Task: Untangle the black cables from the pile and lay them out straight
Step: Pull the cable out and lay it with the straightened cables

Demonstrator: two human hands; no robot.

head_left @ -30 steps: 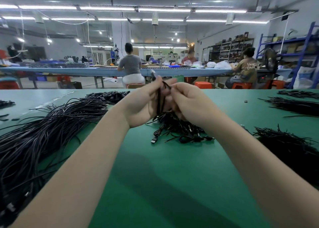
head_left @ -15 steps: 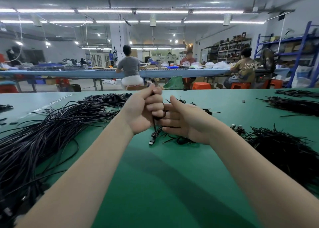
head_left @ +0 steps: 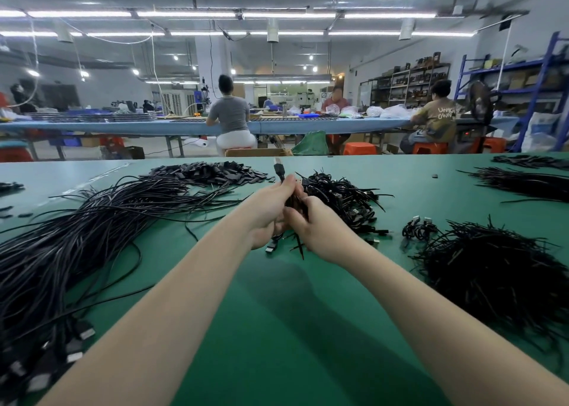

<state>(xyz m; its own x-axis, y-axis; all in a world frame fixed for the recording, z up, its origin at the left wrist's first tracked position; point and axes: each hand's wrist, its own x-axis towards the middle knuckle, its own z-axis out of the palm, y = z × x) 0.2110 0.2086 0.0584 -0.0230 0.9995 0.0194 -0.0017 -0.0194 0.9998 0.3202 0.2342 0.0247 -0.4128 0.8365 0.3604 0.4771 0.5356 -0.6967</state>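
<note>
My left hand and my right hand meet over the green table, both gripping one coiled black cable. A USB plug of it sticks up above my left thumb, and another plug end hangs below the hands. Just behind the hands lies the tangled pile of coiled black cables. A long sheaf of straightened black cables stretches along the left side of the table.
A heap of black twist ties lies at the right, with two small coiled cables beside it. More black bundles sit far right, and flat black pieces at the back. Several people sit at a long bench behind.
The hands dropped from in front of my face to just above the table. The right hand, briefly flat against the left fist, now grips the cable again. The view has tilted down.
</note>
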